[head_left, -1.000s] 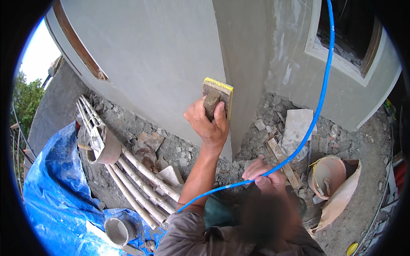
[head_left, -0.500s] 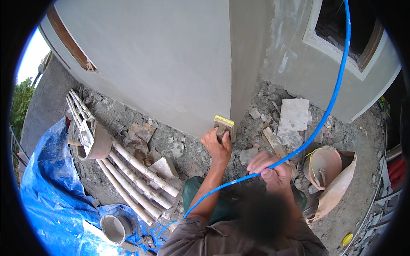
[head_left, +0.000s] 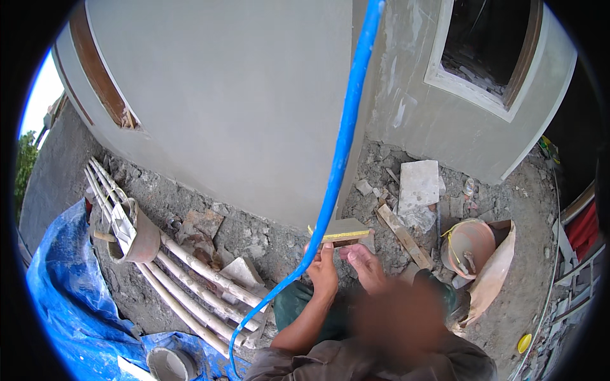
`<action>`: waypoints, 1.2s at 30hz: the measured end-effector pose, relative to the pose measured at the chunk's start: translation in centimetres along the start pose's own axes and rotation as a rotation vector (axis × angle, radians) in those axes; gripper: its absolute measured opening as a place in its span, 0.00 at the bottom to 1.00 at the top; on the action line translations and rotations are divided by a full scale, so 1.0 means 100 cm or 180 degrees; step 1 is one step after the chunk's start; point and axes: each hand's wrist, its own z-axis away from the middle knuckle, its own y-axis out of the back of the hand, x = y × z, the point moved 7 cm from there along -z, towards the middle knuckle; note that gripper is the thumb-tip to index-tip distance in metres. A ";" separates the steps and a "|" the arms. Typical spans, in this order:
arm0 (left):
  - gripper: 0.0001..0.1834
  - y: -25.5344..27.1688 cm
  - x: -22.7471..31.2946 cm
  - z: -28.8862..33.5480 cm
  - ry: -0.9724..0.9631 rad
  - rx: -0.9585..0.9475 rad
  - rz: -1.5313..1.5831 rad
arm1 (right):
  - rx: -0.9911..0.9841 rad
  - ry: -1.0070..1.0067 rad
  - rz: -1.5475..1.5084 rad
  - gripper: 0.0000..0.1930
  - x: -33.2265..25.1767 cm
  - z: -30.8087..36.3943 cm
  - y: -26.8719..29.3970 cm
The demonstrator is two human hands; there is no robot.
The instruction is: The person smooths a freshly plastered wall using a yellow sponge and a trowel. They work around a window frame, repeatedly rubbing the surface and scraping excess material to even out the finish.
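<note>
A sponge float (head_left: 348, 236), a flat rectangular pad with a yellow edge, is in my left hand (head_left: 323, 272), in front of the foot of the grey plastered wall (head_left: 241, 120). Its far face is turned mostly away. My right hand (head_left: 365, 267) is at the float's right end, fingers apart, the tips close to its underside; whether they touch it I cannot tell. A thick blue hose (head_left: 337, 171) runs down from the top and crosses in front of the float's left part and my left hand.
Several pale poles (head_left: 203, 291) lie at left beneath a tool-filled bucket (head_left: 147, 236), by a blue tarp (head_left: 70, 273). A grey pot (head_left: 171, 365) stands below. Right of me are a plank (head_left: 406, 238), a pale slab (head_left: 419, 184) and an orange-brown bucket (head_left: 473, 244). Rubble lines the wall.
My right hand has let go of the blue hose and come left to the float. The hose now hangs further left. My left hand has drawn the float down and turned it flatter.
</note>
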 end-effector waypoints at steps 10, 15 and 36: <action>0.23 -0.043 0.004 0.010 0.0081 -0.1050 0.0224 | 0.1085 0.2121 -0.0069 0.14 -0.168 -0.047 -0.011; 0.19 0.026 -0.081 0.011 0.0589 -0.0780 -0.0544 | 0.0999 0.3214 0.0386 0.18 -0.374 -0.094 -0.043; 0.18 0.177 -0.076 0.015 -0.1070 0.0021 -0.3565 | 0.0964 0.2327 -0.0195 0.19 -0.240 -0.127 -0.011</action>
